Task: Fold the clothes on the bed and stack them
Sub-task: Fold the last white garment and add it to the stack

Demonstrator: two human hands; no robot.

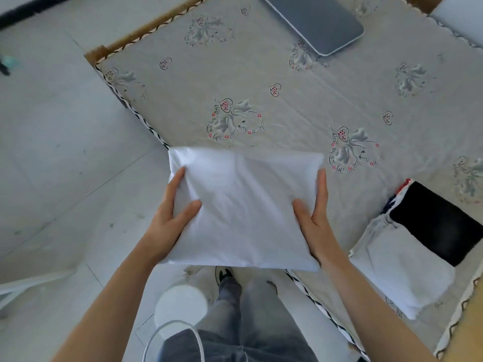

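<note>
A folded white garment [243, 205] is held up over the near corner of the bed [261, 74]. My left hand [172, 215] grips its left edge, thumb on top and fingers along the side and under it. My right hand [313, 212] holds the right edge the same way, thumb on top. To the right on the bed lies a stack of folded clothes: a black piece [439, 223] on top of a light grey-white one [400, 273], with a striped edge showing at the back.
A grey laptop [313, 19] lies at the far side of the patterned bed cover. A white round stool [180, 307] and a clear hoop-like rim [172, 333] stand on the tiled floor by my legs. The bed's wooden frame runs along the left.
</note>
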